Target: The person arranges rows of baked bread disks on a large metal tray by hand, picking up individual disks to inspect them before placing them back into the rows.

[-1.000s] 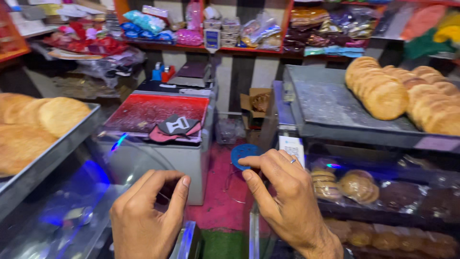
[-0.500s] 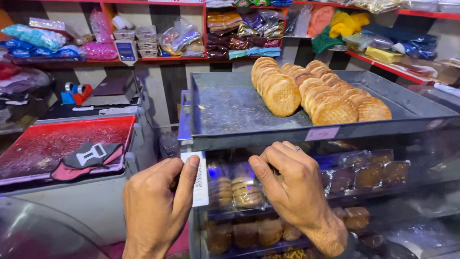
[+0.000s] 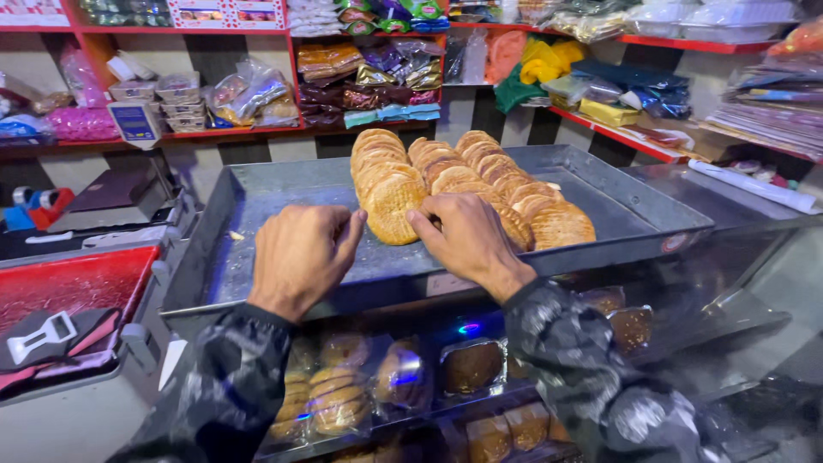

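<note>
Grip: my right hand (image 3: 467, 240) has fingers curled onto the nearest round flatbread (image 3: 393, 208), thumb at its right edge, not yet clamped. Left hand (image 3: 300, 255) rests loosely closed on the metal tray (image 3: 257, 249), fingertips just touching the same bread's left edge, holding nothing

Bread leans at the near end of the left row, tray atop the glass display case (image 3: 711, 283)

Step, as I judge: taking up the front bread; next calls for pinching and lifting it clear

Count: two rows, roughly a dozen breads visible; one tray

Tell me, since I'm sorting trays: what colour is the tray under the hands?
Dull grey metal tray, seen in the head view.
</note>
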